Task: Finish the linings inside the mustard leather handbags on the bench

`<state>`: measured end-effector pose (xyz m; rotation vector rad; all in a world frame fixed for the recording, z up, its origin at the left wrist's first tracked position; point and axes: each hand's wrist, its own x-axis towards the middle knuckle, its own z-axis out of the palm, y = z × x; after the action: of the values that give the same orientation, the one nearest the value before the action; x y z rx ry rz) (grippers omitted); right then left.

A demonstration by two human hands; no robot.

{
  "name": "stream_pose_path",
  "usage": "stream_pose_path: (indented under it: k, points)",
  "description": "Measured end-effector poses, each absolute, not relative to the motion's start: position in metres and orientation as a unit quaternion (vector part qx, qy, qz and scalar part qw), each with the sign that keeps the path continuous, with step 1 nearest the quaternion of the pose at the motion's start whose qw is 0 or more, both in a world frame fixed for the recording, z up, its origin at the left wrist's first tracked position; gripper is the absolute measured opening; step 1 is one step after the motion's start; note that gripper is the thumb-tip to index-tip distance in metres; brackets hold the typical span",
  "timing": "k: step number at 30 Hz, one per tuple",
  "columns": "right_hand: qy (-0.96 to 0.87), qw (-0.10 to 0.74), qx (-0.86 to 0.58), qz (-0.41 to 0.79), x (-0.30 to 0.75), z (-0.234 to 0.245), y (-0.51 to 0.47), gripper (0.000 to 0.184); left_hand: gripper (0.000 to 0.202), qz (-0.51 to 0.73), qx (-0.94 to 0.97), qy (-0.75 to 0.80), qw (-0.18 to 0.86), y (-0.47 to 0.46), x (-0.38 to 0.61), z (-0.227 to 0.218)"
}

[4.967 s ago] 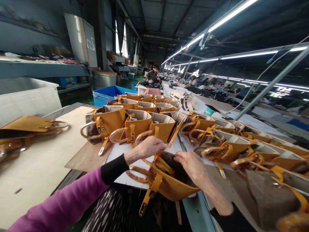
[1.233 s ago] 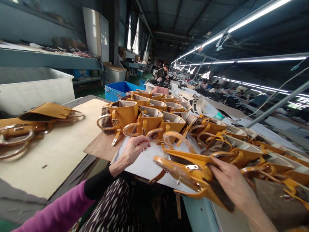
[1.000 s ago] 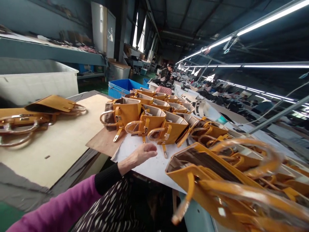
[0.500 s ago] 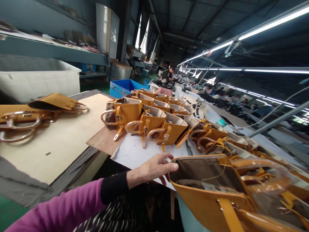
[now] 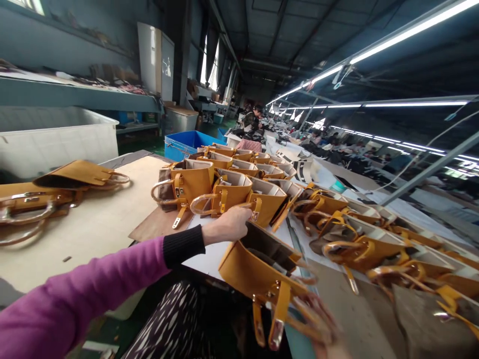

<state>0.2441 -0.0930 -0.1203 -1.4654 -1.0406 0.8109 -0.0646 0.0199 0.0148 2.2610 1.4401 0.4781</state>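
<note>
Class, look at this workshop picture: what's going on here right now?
A person in a purple sleeve grips the open rim of a mustard-yellow leather handbag with the left hand, holding it tilted at the white bench top's near edge. The right hand barely shows at the bottom edge; its grip cannot be told. Rows of matching yellow handbags stand behind, and more flat handbags lie on the beige board to the left.

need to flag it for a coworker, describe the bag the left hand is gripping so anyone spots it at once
On the long worktable crowded with mustard-yellow handbags, look at the near edge by the purple sleeve. The bag there is gripped at its rim by the left hand. Unlike the upright, pale-lined rows, it tips over the edge, dark lining showing, handles dangling.
</note>
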Motion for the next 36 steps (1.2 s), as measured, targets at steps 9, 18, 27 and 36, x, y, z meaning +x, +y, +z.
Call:
stream_pose_path:
  k: [9,18,27,36]
  points:
    - [-0.61,0.377,-0.66,0.225,0.197,-0.031,-0.081,0.051,0.034,0.121,0.838,0.511,0.148,0.024,-0.052,0.017]
    - [-0.732,0.193,-0.625,0.193,0.159,-0.021,-0.047,0.019,0.035,0.12,0.847,0.482,0.19,0.051,-0.066,0.009]
    - [-0.739,0.21,-0.555,0.319,0.19,-0.012,-0.006,0.025,0.037,0.106,0.869,0.366,0.316,0.054,-0.092,0.011]
    - [-0.724,0.254,-0.598,0.23,0.181,-0.008,-0.019,0.034,0.037,0.152,0.893,0.379,0.187,0.074,-0.079,0.019]
